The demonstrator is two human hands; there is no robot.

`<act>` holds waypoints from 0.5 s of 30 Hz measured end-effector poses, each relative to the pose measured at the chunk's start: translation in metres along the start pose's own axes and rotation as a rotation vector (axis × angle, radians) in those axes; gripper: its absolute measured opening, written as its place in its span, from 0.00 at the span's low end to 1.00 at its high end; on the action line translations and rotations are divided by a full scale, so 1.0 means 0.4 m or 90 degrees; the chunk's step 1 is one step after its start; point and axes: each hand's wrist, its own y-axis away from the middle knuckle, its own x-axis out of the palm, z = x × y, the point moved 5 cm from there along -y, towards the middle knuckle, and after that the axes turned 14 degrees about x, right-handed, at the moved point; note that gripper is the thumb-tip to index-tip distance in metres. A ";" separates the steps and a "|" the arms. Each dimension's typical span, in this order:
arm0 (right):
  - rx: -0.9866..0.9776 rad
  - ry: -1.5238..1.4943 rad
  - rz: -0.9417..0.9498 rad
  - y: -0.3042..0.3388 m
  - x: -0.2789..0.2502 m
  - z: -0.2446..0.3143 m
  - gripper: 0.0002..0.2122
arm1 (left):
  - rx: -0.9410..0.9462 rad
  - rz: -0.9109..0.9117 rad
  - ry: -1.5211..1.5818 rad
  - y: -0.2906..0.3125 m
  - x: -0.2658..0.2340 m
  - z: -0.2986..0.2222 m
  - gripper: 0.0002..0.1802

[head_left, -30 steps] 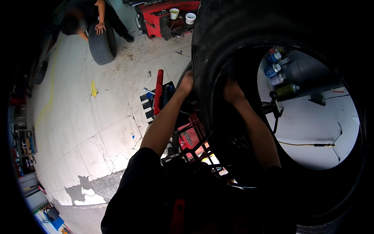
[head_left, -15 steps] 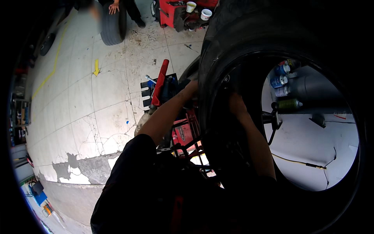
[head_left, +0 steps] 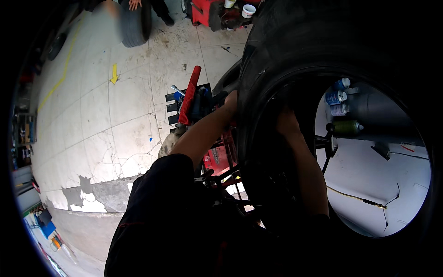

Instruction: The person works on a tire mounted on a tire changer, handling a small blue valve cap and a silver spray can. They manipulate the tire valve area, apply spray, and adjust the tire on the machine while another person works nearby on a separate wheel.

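Observation:
A large black tire (head_left: 272, 55) stands upright close in front of me and fills the right half of the view. My left hand (head_left: 231, 99) is against the tire's left, outer side, and its fingers are lost in shadow there. Through the tire's opening, my right hand (head_left: 287, 119) reaches into the hollow along the inner wall. Darkness hides its fingers, so I cannot make out what either hand grips. Just left of my left hand, a red handle (head_left: 189, 94) rises beside a black slotted tray (head_left: 203, 94) holding tools.
Spray cans (head_left: 336, 97) and a hose with a brass end (head_left: 369, 202) show through the tire's opening. Another tire (head_left: 229, 77) lies behind. Farther off, a person's hand (head_left: 134, 4) rests on a standing tire (head_left: 137, 27), near a red machine (head_left: 206, 13) with white tubs.
The tire's near rim and opening appear slightly lower and farther right. My left hand has shifted a little up and right along the tire; my right hand stays inside.

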 end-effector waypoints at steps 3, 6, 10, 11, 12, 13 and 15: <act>0.043 0.048 0.263 -0.097 -0.051 0.009 0.17 | -0.017 -0.004 0.001 -0.002 0.009 0.013 0.20; 0.054 -0.099 0.227 0.002 -0.027 0.011 0.19 | 0.000 0.004 0.012 -0.025 0.015 -0.013 0.20; 0.011 -0.069 0.266 -0.041 0.016 -0.014 0.21 | -0.013 0.010 0.011 -0.020 0.008 -0.008 0.20; 0.052 -0.075 0.324 -0.062 -0.006 -0.013 0.21 | -0.017 0.017 0.013 -0.013 0.015 -0.006 0.20; 0.091 -0.075 0.372 -0.107 -0.049 -0.014 0.21 | -0.021 0.014 0.013 -0.022 0.010 0.000 0.19; 0.129 -0.076 0.418 -0.128 -0.067 -0.015 0.21 | -0.027 0.013 0.021 -0.017 0.017 0.006 0.19; 0.061 -0.038 0.237 -0.036 0.003 0.002 0.20 | -0.031 0.013 0.051 -0.028 0.025 -0.001 0.19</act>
